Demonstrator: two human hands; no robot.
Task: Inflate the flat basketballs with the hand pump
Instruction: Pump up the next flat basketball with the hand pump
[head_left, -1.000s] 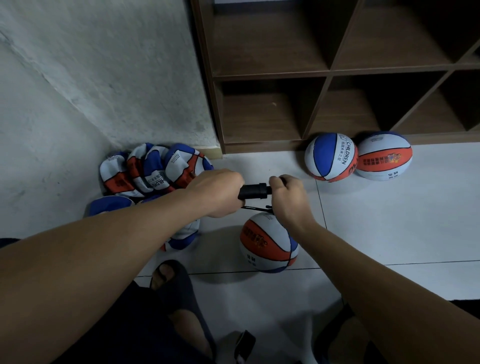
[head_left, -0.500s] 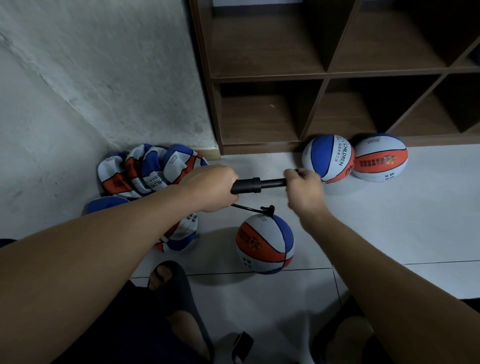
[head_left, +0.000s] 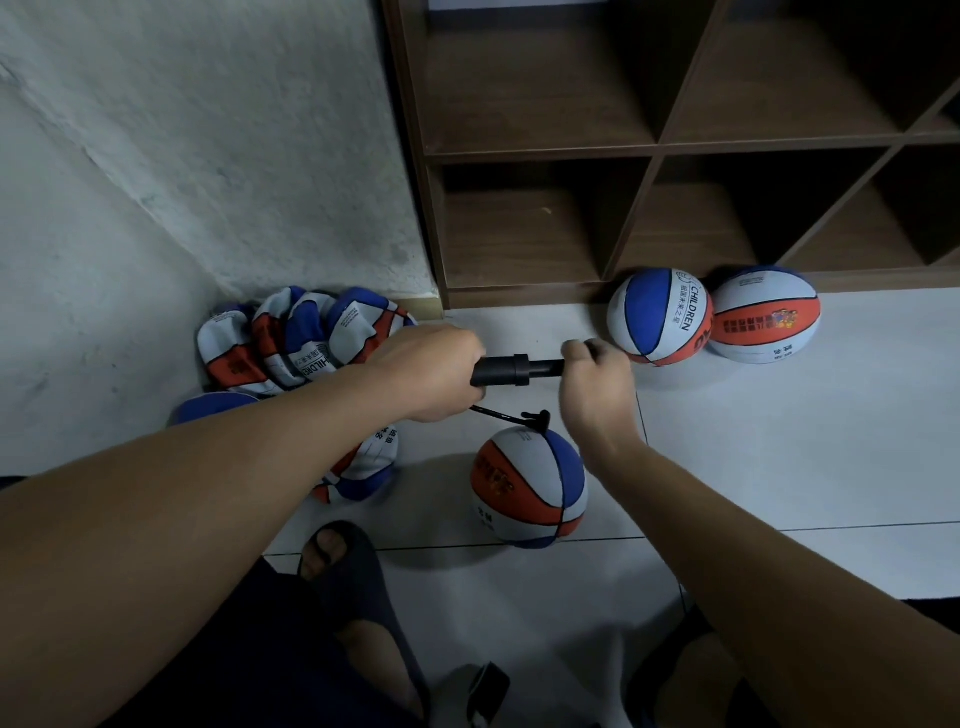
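- The hand pump (head_left: 514, 370) barrel is gripped by the left hand (head_left: 434, 374), its handle by the right hand (head_left: 597, 387).
- The needle could be jerked from the basketball (head_left: 527, 488) below the pump if the hose (head_left: 506, 415) is tugged.

Left hand (head_left: 434, 371): fist curled round pump barrel (head_left: 501, 370), forearm extended | Right hand (head_left: 597, 387): fingers curled on pump handle end, wrist bent, forearm extended
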